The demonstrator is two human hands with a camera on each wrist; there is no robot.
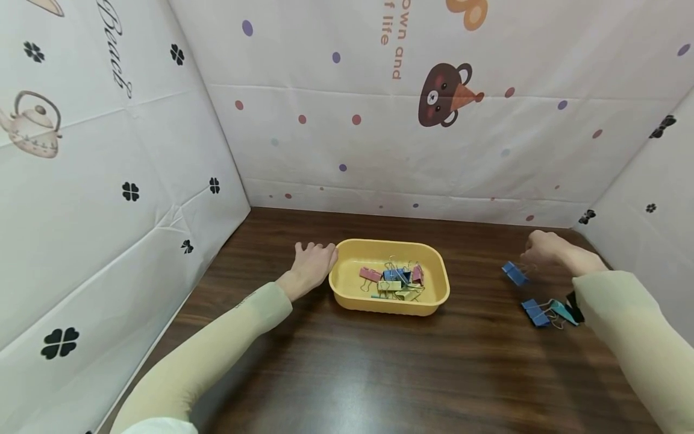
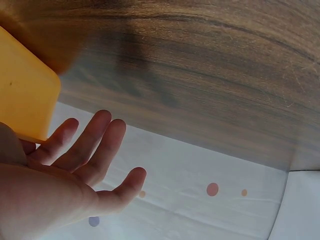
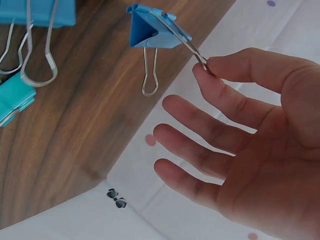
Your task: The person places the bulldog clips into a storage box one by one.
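Note:
My right hand pinches one wire handle of a blue binder clip between thumb and index finger; the other three fingers are spread, and the clip's second handle hangs down. My left hand is at the left end of a yellow plastic basket, its thumb and index finger at the rim and the other fingers extended away from it. In the basket lie several binder clips: a pink clip, a yellow clip and a blue clip among them.
Near my right forearm, another blue binder clip lies beside a teal binder clip on the dark wooden table. A black object is partly covered by the right sleeve. White printed sheets enclose the back and sides.

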